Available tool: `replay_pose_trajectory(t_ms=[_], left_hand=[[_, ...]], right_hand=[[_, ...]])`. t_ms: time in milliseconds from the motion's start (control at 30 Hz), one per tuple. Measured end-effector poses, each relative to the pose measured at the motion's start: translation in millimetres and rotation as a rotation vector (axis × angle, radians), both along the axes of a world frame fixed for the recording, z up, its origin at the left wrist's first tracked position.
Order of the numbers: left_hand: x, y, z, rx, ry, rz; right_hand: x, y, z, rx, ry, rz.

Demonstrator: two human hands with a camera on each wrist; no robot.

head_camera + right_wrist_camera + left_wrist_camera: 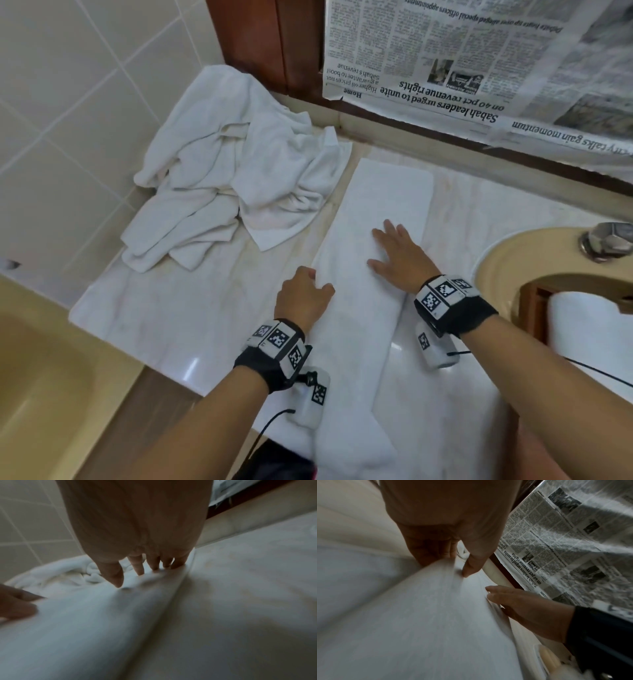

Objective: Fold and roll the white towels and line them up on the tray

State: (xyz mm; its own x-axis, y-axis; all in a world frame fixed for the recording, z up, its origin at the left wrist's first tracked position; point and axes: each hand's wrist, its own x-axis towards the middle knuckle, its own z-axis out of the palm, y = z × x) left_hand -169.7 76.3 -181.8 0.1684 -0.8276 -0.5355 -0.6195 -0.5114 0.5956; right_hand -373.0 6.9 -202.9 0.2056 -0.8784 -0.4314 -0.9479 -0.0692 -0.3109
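- Newspaper (479, 68) hangs upside down on the wall behind the counter. Legible headline: "Sabah leaders urged to unite on 40 pct revenue rights". Section tag "Home" beside it. A second headline reads partly "...talks gain momentum". Small print includes "Higher oil prices not a guarantee to boost Sabah's revenue".
- Square black-and-white coded markers sit on both wrist bands; no readable text on them.
- Folded white towel (373, 240) lies flat on the marble counter (171, 308) as a long narrow strip. Long axis runs from the person's body toward the back wall, leaning slightly right at the far end. Near end hangs over the counter's front edge.
- Heap of unfolded white towels (233, 171) sits crumpled at the counter's back-left corner, just beside the strip's far left edge.
- Left hand (303, 296): knuckles up, fingers curled over the strip's left long edge, thumb on top, pinching the cloth. The left wrist view confirms the pinch.
- Right hand (397, 255): palm down, fingers straight and spread, pressing flat on the strip's middle, pointing toward the wall. It grasps nothing.
- Beige sink basin (507, 260) lies right of the strip, with a metal tap (606, 241) at its rim.
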Motion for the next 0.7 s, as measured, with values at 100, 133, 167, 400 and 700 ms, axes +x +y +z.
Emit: replay_pose_trajectory(t_ms=[100,133,167,400,700], left_hand=[[-6.1,24.9,-1.4,0.105,-0.05,-0.077],[-8.8,31.4,-1.7,0.119,-0.065,-0.098],[-12.1,37.1,-1.0,0.126,-0.084,-0.121],[-44.7,68.8,7.9,0.159,-0.221,-0.365],[-15.2,75.7,3.9,0.197,0.562,0.089]], right_hand=[[-15.1,5.1,-8.2,-0.02,0.128,0.032],[-18.5,4.0,-8.9,-0.019,0.148,0.035],[-21.0,1.8,-8.3,-0.014,0.158,0.034],[-30.7,-26.0,-3.3,0.011,0.185,-0.033],[-31.9,-53.2,7.0,0.054,0.153,-0.101]])
